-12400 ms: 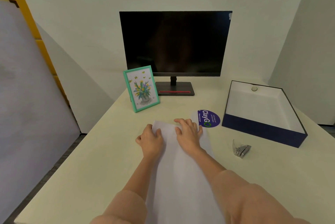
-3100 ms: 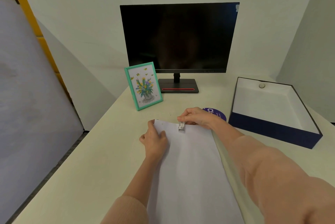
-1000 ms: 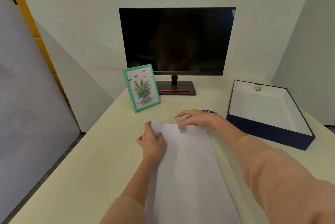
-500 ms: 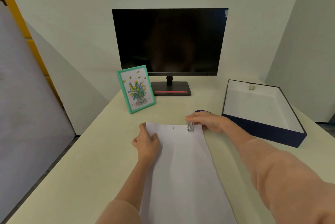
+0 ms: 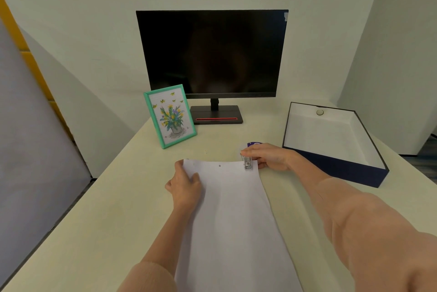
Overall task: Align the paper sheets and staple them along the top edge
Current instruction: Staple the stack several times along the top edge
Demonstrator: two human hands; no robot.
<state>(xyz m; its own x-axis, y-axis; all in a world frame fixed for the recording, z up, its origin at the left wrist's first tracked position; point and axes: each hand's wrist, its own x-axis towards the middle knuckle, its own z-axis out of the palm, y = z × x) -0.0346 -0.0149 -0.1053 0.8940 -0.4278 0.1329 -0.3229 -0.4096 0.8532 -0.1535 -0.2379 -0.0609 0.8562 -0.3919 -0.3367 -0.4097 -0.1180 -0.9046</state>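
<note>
Nearest the camera, on the table [image 5: 106, 220], paper sheets [image 5: 231, 209] lie flat in one stack, long side running away from the person, top edge far. Both forearms reach in from the bottom.

Left hand [image 5: 185, 186] grips the stack at its top left corner, thumb on top of the paper, fingers along the left edge.

Right hand [image 5: 267, 157] clamps a small silver stapler [image 5: 247, 163], fingers curled over it. The stapler sits over the top edge near the right corner, its nose lying on the sheets. A small dark mark shows at the middle of the top edge.

Just behind the right hand, a purple disc [image 5: 255, 144] is mostly hidden.

To the right, an open navy box [image 5: 343, 168] with a white inside sits apart from the sheets.

Further back left, a green picture frame [image 5: 170, 116] with a flower drawing stands upright, tilted back.

Behind it, a dark monitor [image 5: 211, 54] stands on its base by the wall.
</note>
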